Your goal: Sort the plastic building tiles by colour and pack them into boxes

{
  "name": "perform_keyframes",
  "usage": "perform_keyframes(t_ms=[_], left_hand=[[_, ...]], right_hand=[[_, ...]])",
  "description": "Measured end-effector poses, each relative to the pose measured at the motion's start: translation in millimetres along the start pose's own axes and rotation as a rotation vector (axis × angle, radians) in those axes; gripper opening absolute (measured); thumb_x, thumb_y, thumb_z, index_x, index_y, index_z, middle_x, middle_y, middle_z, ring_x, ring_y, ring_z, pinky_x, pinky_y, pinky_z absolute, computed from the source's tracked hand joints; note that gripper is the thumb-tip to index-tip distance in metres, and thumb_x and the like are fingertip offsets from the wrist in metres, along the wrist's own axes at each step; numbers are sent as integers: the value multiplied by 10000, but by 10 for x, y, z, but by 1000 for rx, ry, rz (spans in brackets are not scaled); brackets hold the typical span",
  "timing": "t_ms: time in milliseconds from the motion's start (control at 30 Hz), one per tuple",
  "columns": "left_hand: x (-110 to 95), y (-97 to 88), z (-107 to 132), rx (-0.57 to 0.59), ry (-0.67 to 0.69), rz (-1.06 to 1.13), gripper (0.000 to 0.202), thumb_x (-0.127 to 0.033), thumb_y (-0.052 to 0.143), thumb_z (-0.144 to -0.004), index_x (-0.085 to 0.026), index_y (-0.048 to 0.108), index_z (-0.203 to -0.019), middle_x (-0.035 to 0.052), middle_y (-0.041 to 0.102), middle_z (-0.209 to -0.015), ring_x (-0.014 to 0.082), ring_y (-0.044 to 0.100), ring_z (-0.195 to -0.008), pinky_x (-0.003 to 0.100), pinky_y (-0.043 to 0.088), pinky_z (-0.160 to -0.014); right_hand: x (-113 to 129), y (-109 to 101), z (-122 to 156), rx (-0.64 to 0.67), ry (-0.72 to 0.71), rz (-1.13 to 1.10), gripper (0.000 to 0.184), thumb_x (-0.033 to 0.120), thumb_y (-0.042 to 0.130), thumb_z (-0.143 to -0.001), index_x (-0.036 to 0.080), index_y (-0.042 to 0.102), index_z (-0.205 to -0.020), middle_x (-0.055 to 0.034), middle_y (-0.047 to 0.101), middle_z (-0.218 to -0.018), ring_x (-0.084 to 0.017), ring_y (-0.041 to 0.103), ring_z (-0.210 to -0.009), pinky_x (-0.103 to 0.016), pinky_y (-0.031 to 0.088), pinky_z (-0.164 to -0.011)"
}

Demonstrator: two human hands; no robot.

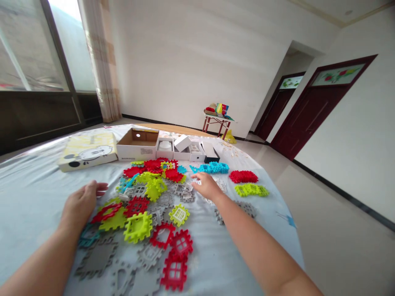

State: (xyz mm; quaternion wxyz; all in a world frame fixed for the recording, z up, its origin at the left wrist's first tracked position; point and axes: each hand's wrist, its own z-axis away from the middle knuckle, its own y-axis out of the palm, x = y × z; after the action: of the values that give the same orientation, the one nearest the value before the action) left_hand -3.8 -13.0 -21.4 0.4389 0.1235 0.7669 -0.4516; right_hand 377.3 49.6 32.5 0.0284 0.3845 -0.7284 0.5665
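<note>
Interlocking plastic building tiles with notched edges lie in a loose, mixed pile [156,189] in front of me, in red, lime green, grey, white and blue. My left hand [83,201] is at the pile's left edge, fingers stretched toward it, holding nothing I can see. Nearest to it is a red tile [108,211] with an opening. My right hand [205,185] hovers at the pile's right side, thumb and fingers apart, beside grey and white tiles [185,191]. White tiles [220,184] lie partly hidden behind this hand, and grey tiles [245,209] lie beyond the forearm.
Blue tiles [214,167], red tiles [243,176] and lime green tiles [251,190] sit in separate rows to the right. Along the back stand a yellow-white box [88,152], an open carton [138,152] and several small white boxes [182,154]. The round table [31,197] wears a pale cloth.
</note>
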Motion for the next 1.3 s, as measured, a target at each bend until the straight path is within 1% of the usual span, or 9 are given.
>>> perform_keyframes(t_ms=[133,333,467,633,800,967,1033,1200,1300], left_hand=[[-128,-39,73,16,-77,91,481,-446,305,-810,-129,659,-885,60,670,-742,202,610,-736,292,467,-673],[-220,-65,138,25,-86,122,466,-430,313,-806,-124,657,-880,59,673,-777,197,601,-737,289,455,-684],[-214,-60,143,37,-76,145,453,-422,319,-805,-120,647,-884,74,672,-808,195,600,-739,284,450,-678],[-180,-49,132,38,-56,149,457,-441,314,-810,-128,643,-866,79,678,-827,203,607,-744,291,448,-678],[-172,-46,136,45,-54,141,464,-447,309,-819,-129,642,-879,83,675,-840,201,610,-766,284,441,-698],[-212,-56,165,47,-49,163,461,-431,307,-815,-116,637,-878,86,676,-855,197,605,-753,281,443,-701],[-223,-60,171,44,-50,168,459,-430,308,-814,-115,636,-874,88,676,-852,199,604,-752,284,444,-704],[-229,-72,170,55,-60,168,448,-423,310,-819,-116,632,-879,87,670,-856,195,603,-756,280,438,-705],[-211,-69,157,56,-56,157,447,-425,311,-819,-121,634,-874,83,671,-849,197,603,-759,284,435,-704]], right_hand=[[192,226,-188,69,-14,57,267,237,580,-738,212,627,-1000,-52,632,-1044,-199,528,-1034,-347,360,-939],[278,528,-457,89,27,123,443,350,630,-699,213,570,-1116,-77,573,-1146,-226,473,-1090,-368,351,-926],[322,628,-487,133,44,206,400,354,611,-712,235,583,-1092,-64,567,-1139,-233,467,-1072,-391,342,-910],[391,567,-368,96,-21,236,242,292,576,-718,244,638,-947,-39,627,-1003,-222,496,-1006,-380,346,-885],[467,407,-234,20,-2,40,225,242,523,-743,235,648,-930,-15,664,-908,-187,545,-940,-323,398,-854],[487,364,-173,161,40,-219,244,289,501,-782,213,658,-953,-8,681,-896,-158,606,-828,-274,459,-762],[474,384,-161,202,46,-209,248,301,515,-779,208,664,-954,-15,684,-902,-164,612,-839,-278,460,-771],[456,374,-107,108,58,-27,348,360,577,-749,207,625,-1058,-49,654,-1011,-204,558,-994,-342,400,-883],[486,334,-39,167,0,11,454,429,641,-697,222,600,-1099,-70,606,-1092,-228,510,-1058,-378,362,-914]])
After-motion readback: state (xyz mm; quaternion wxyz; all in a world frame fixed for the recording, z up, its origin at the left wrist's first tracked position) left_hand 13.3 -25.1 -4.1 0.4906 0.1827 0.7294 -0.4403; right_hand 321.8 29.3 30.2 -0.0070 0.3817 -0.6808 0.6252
